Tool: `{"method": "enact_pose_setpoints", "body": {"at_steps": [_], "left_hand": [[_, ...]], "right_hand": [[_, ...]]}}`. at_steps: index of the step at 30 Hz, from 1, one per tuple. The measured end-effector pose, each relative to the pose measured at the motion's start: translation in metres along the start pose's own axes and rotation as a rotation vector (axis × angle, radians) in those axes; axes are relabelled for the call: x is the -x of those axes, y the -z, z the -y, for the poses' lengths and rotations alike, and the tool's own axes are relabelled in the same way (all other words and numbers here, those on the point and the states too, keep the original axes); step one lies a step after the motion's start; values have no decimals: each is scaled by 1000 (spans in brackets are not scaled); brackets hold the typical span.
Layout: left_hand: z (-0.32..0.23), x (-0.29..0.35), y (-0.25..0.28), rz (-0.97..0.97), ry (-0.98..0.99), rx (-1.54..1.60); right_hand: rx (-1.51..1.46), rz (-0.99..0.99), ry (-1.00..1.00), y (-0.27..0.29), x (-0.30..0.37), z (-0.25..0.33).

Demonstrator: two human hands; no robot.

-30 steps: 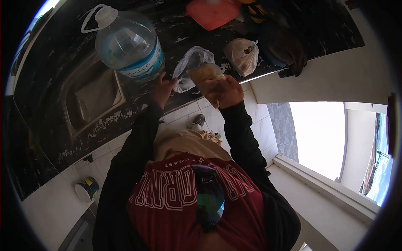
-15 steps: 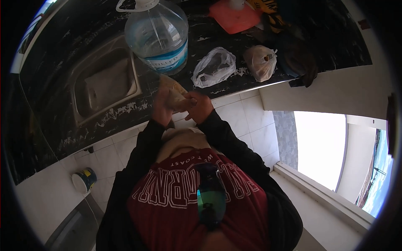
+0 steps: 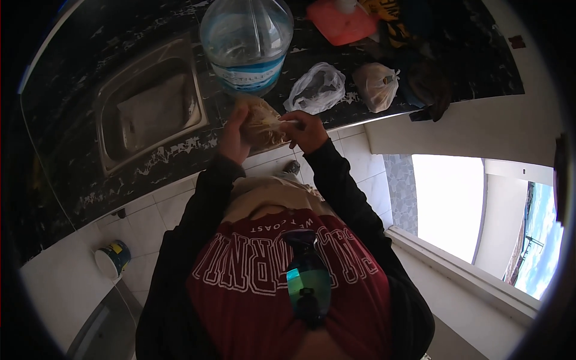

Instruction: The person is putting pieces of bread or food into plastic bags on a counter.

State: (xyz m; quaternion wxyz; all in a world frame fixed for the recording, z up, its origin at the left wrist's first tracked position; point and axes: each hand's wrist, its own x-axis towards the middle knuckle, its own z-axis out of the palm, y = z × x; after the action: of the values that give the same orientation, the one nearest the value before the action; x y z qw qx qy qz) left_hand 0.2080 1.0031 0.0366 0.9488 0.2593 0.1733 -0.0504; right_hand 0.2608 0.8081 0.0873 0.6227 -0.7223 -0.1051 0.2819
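Observation:
Over the counter's front edge I hold a clear plastic bag (image 3: 261,124) with something tan or brown inside; its contents are too small to name. My left hand (image 3: 236,133) is wrapped round the bag's left side, its thumb up. With closed fingers, my right hand (image 3: 306,131) pinches the gathered plastic at the bag's right side. Just beyond the bag stands a large clear water jug (image 3: 246,42) with a blue label. A crumpled, whitish plastic bag (image 3: 316,88) lies to the right, beside a knotted bag with brownish contents (image 3: 376,88).
A metal sink (image 3: 150,105) is set in the black marbled counter (image 3: 66,120) on the left. At the back right are a red container (image 3: 343,24) and dark cloth (image 3: 433,87). A bucket (image 3: 113,258) stands low on the left.
My right hand has moved right and slightly away from me, drawing out the bag's plastic. The held bag now faces up more fully. The whole view has shifted a little.

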Motion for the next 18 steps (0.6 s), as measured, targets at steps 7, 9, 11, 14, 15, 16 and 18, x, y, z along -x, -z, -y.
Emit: {"method": "enact_pose_setpoints", "body": {"at_steps": [7, 9, 11, 14, 15, 16, 18], "left_hand": [[-7, -9, 7, -74, -199, -201], [-8, -11, 8, -89, -243, -228], [-8, -11, 9, -127, -270, -265], [-7, -10, 10, -109, -344, -213], [-6, -10, 11, -119, -359, -210], [-5, -11, 13, -100, -395, -204], [-4, -13, 16, -145, -366, -225]], "right_hand": [[-112, -25, 72, -19, -4, -24], [-166, -31, 75, -25, -7, -32], [-214, -46, 67, -29, -10, -38], [-219, -108, 21, -35, -16, -43], [-216, -130, 40, -38, -18, -43], [-226, -135, 80, -40, -19, -43], [-194, -142, 72, -45, -19, -43]]}}
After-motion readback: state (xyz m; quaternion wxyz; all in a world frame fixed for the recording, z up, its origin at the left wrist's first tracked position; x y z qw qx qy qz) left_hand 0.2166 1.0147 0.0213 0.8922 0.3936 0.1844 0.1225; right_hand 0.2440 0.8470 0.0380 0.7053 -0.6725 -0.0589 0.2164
